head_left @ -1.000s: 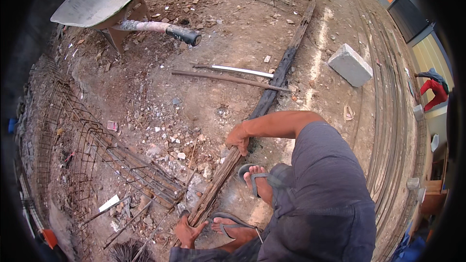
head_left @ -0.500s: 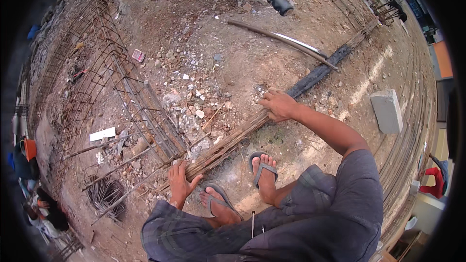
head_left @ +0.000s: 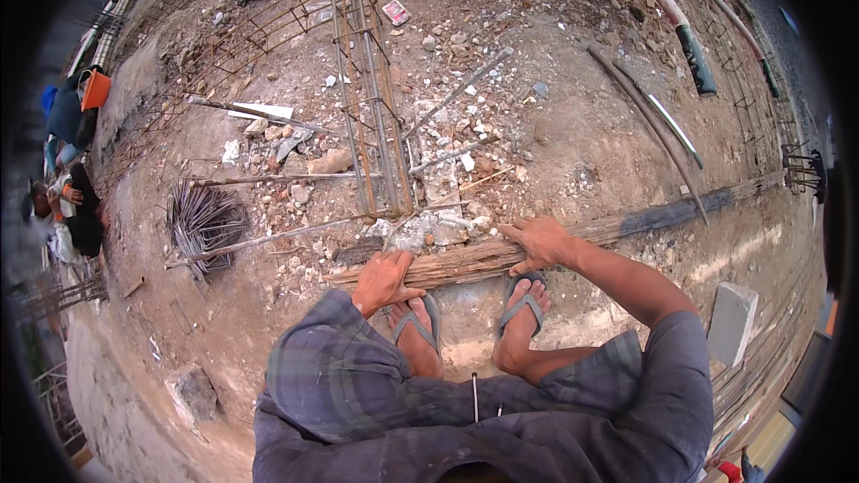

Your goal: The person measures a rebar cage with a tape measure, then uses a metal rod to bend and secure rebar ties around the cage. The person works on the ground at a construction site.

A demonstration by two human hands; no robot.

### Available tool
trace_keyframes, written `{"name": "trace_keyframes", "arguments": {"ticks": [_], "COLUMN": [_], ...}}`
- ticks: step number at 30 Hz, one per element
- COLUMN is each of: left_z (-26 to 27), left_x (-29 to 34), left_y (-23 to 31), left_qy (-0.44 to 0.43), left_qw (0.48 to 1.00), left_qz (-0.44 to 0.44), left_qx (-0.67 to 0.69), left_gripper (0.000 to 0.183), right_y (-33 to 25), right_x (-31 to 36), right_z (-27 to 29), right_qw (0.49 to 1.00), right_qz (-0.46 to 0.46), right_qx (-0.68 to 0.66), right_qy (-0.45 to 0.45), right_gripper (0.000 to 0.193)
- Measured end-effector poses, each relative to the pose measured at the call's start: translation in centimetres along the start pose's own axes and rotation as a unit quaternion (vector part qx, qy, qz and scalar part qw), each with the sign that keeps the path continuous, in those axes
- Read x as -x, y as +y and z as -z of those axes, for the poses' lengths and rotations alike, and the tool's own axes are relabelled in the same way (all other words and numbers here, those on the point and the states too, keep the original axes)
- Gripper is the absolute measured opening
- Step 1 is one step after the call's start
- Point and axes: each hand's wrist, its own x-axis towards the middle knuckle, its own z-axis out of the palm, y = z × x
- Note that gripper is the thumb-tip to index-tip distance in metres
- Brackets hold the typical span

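Observation:
A long weathered wooden beam lies on the ground just ahead of my sandalled feet, with a blackened stretch toward its right part. My left hand grips it near its left end, fingers over the top and thumb toward my foot. Farther right, my right hand straddles the same beam, fingertips at the far edge and thumb on the near side. The beam's underside is hidden. Beyond my left hand stands the end of a rebar cage, amid stones and broken rubble.
A bundle of short metal rods lies left, near several thin sticks. A concrete block sits right of my arm. Dark-gripped handles reach in from the upper right. People crouch at the far left, by an orange container.
The view has swung left, so the beam now runs more nearly level. My right hand has slid along the beam toward my left hand, away from the blackened stretch.

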Motion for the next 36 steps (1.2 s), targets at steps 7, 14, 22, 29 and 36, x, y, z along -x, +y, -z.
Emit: {"name": "trace_keyframes", "arguments": {"ticks": [7,14,22,29,36], "left_z": [3.3,5.6,-3.2,-4.4,-5.6], "left_x": [-5.3,-5.1,-5.4,-6.1,-4.2], "left_y": [4.1,2.7,4.0,2.5,1.0], "left_qy": [0.038,-0.051,-0.106,-0.123,-0.09], "left_qw": [0.998,0.998,0.944,0.911,0.918], "left_qz": [-0.053,-0.027,0.031,0.076,0.1], "left_qx": [0.004,-0.017,0.312,0.387,0.372], "left_gripper": [0.086,0.084,0.045,0.044,0.048], "right_y": [6.0,16.0,21.7,11.6,11.6], "right_x": [4.5,15.8,21.5,14.1,9.6], "right_z": [1.2,-1.9,-5.4,-5.9,-5.8], "right_qw": [0.997,0.969,0.916,0.97,0.974], "right_qz": [-0.061,-0.22,-0.369,-0.161,-0.152], "right_qx": [0.023,0.109,0.158,0.092,0.135], "right_qy": [0.038,0.03,-0.016,0.159,0.102], "right_gripper": [0.083,0.09,0.097,0.112,0.101]}}
